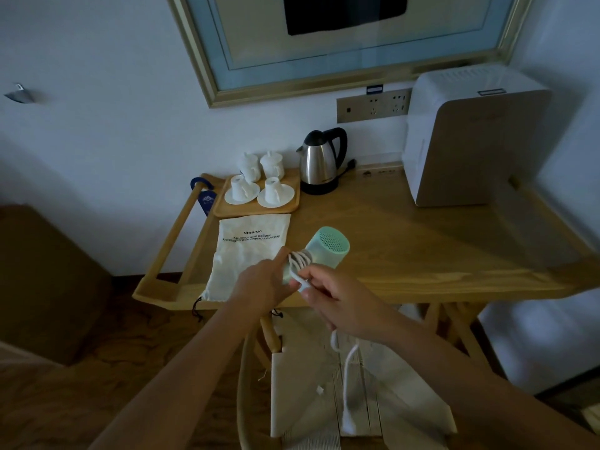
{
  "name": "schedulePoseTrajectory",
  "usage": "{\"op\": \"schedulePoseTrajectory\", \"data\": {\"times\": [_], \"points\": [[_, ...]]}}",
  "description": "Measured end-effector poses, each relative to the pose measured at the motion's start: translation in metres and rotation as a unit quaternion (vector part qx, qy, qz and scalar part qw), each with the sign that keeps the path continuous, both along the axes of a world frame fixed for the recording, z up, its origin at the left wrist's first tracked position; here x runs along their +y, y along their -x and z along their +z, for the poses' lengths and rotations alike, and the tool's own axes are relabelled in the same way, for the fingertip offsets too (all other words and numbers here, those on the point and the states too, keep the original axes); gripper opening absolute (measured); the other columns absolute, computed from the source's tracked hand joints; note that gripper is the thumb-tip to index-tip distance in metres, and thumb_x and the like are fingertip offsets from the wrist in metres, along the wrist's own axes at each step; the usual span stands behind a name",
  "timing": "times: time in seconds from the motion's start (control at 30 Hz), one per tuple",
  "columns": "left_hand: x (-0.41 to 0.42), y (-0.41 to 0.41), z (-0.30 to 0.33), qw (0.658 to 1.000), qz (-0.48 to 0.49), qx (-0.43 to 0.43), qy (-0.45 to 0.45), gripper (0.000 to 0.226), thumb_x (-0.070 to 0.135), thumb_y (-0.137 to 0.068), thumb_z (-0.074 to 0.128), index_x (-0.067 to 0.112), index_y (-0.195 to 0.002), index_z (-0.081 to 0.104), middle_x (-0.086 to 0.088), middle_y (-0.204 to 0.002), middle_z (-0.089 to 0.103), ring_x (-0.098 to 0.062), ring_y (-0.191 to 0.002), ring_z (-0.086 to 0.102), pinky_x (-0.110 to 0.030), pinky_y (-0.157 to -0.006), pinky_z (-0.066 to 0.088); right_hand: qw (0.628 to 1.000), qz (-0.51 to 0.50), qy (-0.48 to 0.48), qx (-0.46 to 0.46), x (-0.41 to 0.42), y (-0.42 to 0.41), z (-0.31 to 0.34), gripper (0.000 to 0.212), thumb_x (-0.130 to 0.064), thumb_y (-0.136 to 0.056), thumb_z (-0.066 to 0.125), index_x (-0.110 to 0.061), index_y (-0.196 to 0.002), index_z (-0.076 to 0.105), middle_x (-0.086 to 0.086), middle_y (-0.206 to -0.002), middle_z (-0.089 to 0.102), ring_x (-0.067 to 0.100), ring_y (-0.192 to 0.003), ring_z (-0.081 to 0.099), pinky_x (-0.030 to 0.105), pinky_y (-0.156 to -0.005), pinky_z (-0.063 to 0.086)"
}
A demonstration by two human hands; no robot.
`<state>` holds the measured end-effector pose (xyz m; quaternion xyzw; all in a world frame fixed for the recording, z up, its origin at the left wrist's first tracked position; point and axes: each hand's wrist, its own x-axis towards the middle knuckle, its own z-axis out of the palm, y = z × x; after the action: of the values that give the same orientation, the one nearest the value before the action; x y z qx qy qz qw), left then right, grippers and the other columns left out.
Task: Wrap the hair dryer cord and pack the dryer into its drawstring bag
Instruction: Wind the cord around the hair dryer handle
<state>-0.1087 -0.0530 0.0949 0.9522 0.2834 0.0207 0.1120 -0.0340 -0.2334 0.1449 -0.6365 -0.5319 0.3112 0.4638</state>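
Cord is coiling on the dryer handle: left hand seemingly gripping it, right hand pinching slack, bag waiting.

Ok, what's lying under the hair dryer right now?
The hair dryer is held above the wooden table, beside the drawstring bag. The left hand and right hand cover whatever is directly beneath its handle.

Left hand grips the mint dryer; right hand pinches its white cord (several loops wound).
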Motion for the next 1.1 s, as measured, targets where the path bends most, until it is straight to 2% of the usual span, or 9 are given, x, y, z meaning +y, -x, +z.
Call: {"op": "schedulePoseTrajectory", "data": {"times": [0.17, 0.33, 0.5, 0.57, 0.73, 0.9, 1.0, 1.07, 1.1], "points": [[0.010, 0.007, -0.006, 0.977, 0.056, -0.104, 0.179, 0.047, 0.037, -0.083, 0.065, 0.022, -0.120, 0.040, -0.005, -0.088, 0.066, -0.012, -0.065, 0.060, -0.018, -0.049, 0.043, 0.995, 0.017, 0.084, -0.052, -0.007, -0.016, -0.014, 0.012, -0.022, -0.094, 0.048, -0.021, -0.103, 0.055, -0.007, -0.086, 0.065, 0.013, -0.078, 0.067, 0.034, -0.066, 0.058], [0.032, 0.008, -0.003, 0.978, 0.087, -0.117, 0.152, 0.061, 0.045, -0.082, 0.064, 0.015, -0.129, 0.039, -0.012, -0.117, 0.061, -0.021, -0.091, 0.056, -0.027, -0.071, 0.043, 0.958, -0.016, 0.263, -0.114, -0.017, -0.026, -0.031, 0.029, -0.034, -0.097, 0.038, -0.024, -0.075, 0.055, 0.005, -0.069, 0.068, 0.009, -0.044, 0.055, 0.022, -0.047, 0.043], [0.045, 0.017, -0.008, 0.979, 0.112, -0.084, 0.147, 0.065, 0.046, -0.081, 0.064, 0.014, -0.131, 0.038, -0.013, -0.123, 0.059, -0.014, -0.086, 0.049, -0.018, -0.059, 0.036, 0.904, -0.165, 0.244, -0.310, -0.015, -0.033, -0.023, 0.049, -0.050, -0.094, 0.034, -0.023, -0.053, 0.040, -0.005, -0.050, 0.042, 0.010, -0.043, 0.040, 0.025, -0.043, 0.028], [0.047, 0.021, -0.012, 0.983, 0.105, -0.060, 0.142, 0.064, 0.045, -0.081, 0.064, 0.013, -0.131, 0.038, -0.013, -0.121, 0.060, -0.013, -0.082, 0.051, -0.014, -0.054, 0.034, 0.903, -0.162, 0.255, -0.305, -0.017, -0.040, -0.021, 0.049, -0.050, -0.093, 0.036, -0.021, -0.053, 0.043, -0.004, -0.052, 0.044, 0.011, -0.045, 0.041, 0.024, -0.046, 0.030], [0.051, 0.027, -0.023, 0.982, 0.121, -0.027, 0.142, 0.065, 0.049, -0.081, 0.063, 0.014, -0.130, 0.039, -0.006, -0.105, 0.059, -0.005, -0.069, 0.051, -0.016, -0.050, 0.035, 0.981, -0.089, 0.133, -0.112, -0.024, -0.043, -0.007, 0.034, -0.036, -0.091, 0.050, -0.021, -0.066, 0.066, -0.005, -0.053, 0.051, 0.003, -0.040, 0.036, 0.024, -0.049, 0.033], [0.050, 0.026, -0.024, 0.961, 0.189, -0.104, 0.174, 0.059, 0.049, -0.081, 0.064, 0.020, -0.129, 0.044, 0.000, -0.101, 0.054, -0.006, -0.068, 0.052, -0.017, -0.048, 0.038, 0.869, -0.210, 0.136, -0.427, -0.029, -0.032, -0.021, 0.026, -0.029, -0.097, 0.042, -0.022, -0.082, 0.062, -0.006, -0.059, 0.052, 0.010, -0.049, 0.047, 0.027, -0.052, 0.046], [0.057, 0.026, -0.015, 0.944, 0.216, -0.162, 0.190, 0.059, 0.051, -0.078, 0.065, 0.025, -0.127, 0.045, -0.007, -0.106, 0.060, -0.021, -0.077, 0.060, -0.026, -0.055, 0.047, 0.903, -0.299, 0.169, -0.257, -0.032, -0.038, -0.042, 0.025, -0.032, -0.097, 0.041, -0.024, -0.081, 0.058, -0.007, -0.058, 0.053, 0.005, -0.047, 0.044, 0.018, -0.045, 0.035], [0.058, 0.024, -0.008, 0.943, 0.208, -0.174, 0.191, 0.062, 0.054, -0.077, 0.065, 0.026, -0.128, 0.044, -0.007, -0.103, 0.060, -0.022, -0.077, 0.061, -0.029, -0.056, 0.050, 0.926, -0.341, 0.152, 0.050, -0.029, -0.042, -0.054, 0.024, -0.024, -0.095, 0.047, -0.018, -0.075, 0.059, -0.003, -0.058, 0.056, 0.007, -0.047, 0.046, 0.017, -0.045, 0.035], [0.057, 0.022, -0.004, 0.942, 0.208, -0.179, 0.195, 0.062, 0.055, -0.076, 0.065, 0.026, -0.127, 0.045, -0.007, -0.100, 0.060, -0.020, -0.073, 0.061, -0.027, -0.052, 0.049, 0.903, -0.352, 0.133, 0.208, -0.027, -0.041, -0.059, 0.023, -0.016, -0.094, 0.049, -0.014, -0.074, 0.061, 0.001, -0.059, 0.056, 0.009, -0.048, 0.046, 0.019, -0.044, 0.036]]}}
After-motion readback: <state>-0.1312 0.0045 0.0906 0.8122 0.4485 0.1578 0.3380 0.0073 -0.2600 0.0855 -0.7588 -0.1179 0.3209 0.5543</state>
